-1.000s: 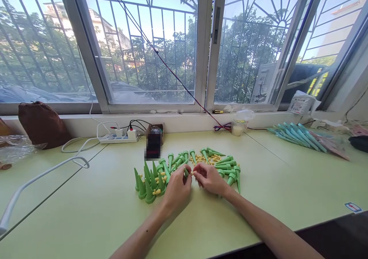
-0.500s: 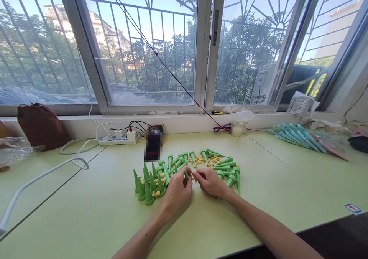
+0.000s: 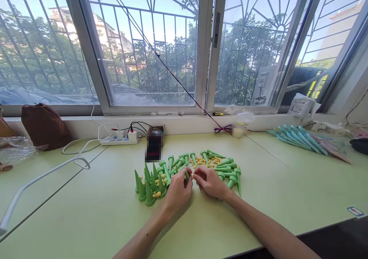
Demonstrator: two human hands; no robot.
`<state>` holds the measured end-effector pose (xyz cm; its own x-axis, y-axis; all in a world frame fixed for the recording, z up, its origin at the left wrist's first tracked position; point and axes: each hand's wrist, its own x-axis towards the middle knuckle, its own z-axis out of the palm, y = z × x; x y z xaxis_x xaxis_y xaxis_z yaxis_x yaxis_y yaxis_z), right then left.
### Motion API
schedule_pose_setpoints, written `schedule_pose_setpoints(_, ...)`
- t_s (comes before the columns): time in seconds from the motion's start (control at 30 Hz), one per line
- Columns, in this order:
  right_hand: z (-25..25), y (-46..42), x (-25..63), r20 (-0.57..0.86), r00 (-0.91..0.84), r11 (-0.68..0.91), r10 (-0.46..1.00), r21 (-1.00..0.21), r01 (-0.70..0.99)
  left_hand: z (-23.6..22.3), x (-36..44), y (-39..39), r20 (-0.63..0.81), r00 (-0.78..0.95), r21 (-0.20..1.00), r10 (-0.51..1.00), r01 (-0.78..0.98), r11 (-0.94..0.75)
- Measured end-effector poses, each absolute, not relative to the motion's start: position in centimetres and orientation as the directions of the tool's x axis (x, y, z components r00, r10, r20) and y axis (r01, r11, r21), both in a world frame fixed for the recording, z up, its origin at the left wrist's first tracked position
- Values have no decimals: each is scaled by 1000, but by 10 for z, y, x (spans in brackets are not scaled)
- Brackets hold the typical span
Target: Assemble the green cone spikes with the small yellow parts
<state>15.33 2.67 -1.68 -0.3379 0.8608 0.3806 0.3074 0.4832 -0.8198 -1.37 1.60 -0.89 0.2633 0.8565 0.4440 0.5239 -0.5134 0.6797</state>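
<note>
Closed around a green plastic watering spike (image 3: 186, 175), my left hand (image 3: 178, 188) is over the middle of the work surface. My right hand (image 3: 211, 182) pinches a small yellow valve piece (image 3: 192, 177) close to the spike; whether the two touch is hard to see. Several green spikes with yellow valves (image 3: 149, 195) stand point-up left of my left hand. Beyond my hands lies a scatter of small yellow valves (image 3: 199, 161). More green spikes (image 3: 227, 169) lie to the right and behind, some leaning on each other. My fingers cover part of both held pieces.
Behind the spikes sits a small box (image 3: 159, 132) with a blurred dark object in front. A power strip (image 3: 122, 140) with cables, a brown bag (image 3: 44, 126) and a white curved bar (image 3: 37, 182) are at left. A tub (image 3: 238, 129) and blue-green packets (image 3: 300, 140) lie toward the back right.
The view has shifted slightly. My hands keep nearly the same pose, and the small yellow piece at my right fingertips now shows a little more clearly.
</note>
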Motion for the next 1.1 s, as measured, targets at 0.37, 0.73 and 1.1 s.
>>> schedule_pose_setpoints(0.37,-17,27,153,376,-325,476,868,-816,327,-10,-14,14,440,285,669,852,529,-522)
schedule_pose_setpoints(0.73,-16,25,152,338,-318,449,886,-796,406,-13,-15,15,444,281,660,851,540,-522)
schedule_pose_setpoints(1.1,-16,26,152,379,-331,496,864,-751,435,-7,-12,11,429,295,669,854,531,-519)
